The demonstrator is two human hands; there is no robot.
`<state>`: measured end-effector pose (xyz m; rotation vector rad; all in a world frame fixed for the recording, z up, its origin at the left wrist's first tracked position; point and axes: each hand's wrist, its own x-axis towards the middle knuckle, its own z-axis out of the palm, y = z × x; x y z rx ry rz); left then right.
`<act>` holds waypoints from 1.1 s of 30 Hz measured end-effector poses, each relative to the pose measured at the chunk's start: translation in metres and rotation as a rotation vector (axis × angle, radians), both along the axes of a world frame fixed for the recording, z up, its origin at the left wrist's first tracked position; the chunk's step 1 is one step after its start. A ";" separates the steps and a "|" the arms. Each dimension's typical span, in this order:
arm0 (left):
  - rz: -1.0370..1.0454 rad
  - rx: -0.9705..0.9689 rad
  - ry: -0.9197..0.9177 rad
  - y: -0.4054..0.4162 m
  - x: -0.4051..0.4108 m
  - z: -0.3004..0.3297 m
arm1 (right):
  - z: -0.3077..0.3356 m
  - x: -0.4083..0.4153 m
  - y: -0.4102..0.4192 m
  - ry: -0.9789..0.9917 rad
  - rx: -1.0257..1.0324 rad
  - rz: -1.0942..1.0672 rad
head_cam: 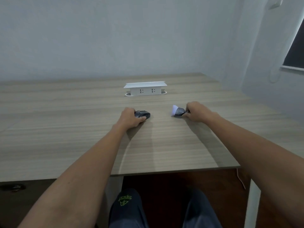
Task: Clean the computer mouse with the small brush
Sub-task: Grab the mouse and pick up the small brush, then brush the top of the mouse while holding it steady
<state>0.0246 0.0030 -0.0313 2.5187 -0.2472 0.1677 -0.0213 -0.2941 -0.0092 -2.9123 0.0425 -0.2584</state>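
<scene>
A dark grey computer mouse (143,114) lies on the wooden desk (65,129), a little beyond its middle. My left hand (130,118) wraps around the mouse's left side, thumb along its near edge. To the right, my right hand (195,111) grips the handle of a small brush (178,111). The brush has a dark ferrule and pale bristles that point left, low over the desk. A gap of bare desk separates the bristles from the mouse.
A white raised power socket box (145,89) stands on the desk behind the mouse. Grey walls close the back and right side. The desk's near edge runs above my knees, and a white desk leg (253,199) stands at the right.
</scene>
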 end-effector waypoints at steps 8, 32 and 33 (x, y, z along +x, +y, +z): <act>-0.185 -0.083 0.117 0.007 0.002 0.008 | 0.020 0.013 0.018 -0.067 0.312 0.122; -0.363 -0.049 0.187 -0.005 0.016 0.024 | 0.046 0.054 0.050 0.021 0.303 0.269; -0.365 -0.044 0.189 -0.005 0.015 0.025 | 0.046 0.054 0.050 0.022 0.281 0.268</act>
